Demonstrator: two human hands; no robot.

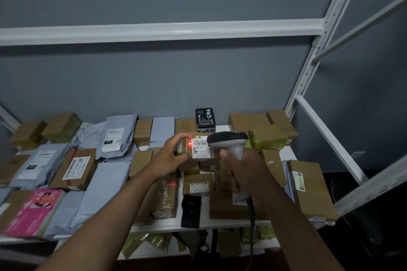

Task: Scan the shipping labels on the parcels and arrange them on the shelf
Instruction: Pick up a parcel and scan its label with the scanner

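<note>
My left hand (170, 152) grips a small brown cardboard parcel (187, 152) above the white shelf (220, 222), with its white shipping label (202, 148) turned towards me. A red scanner dot glows at the label's left edge. My right hand (242, 174) is wrapped round the handle of a grey and dark barcode scanner (229, 141), whose head points at the label from the right. Its cable hangs down past my right forearm.
Many parcels cover the shelf: grey mailer bags (114, 136) and a pink packet (37, 209) at left, brown boxes (310, 189) at right, a black box (205, 117) at the back. A small black object (191, 211) lies near the front edge. More parcels sit on the lower shelf.
</note>
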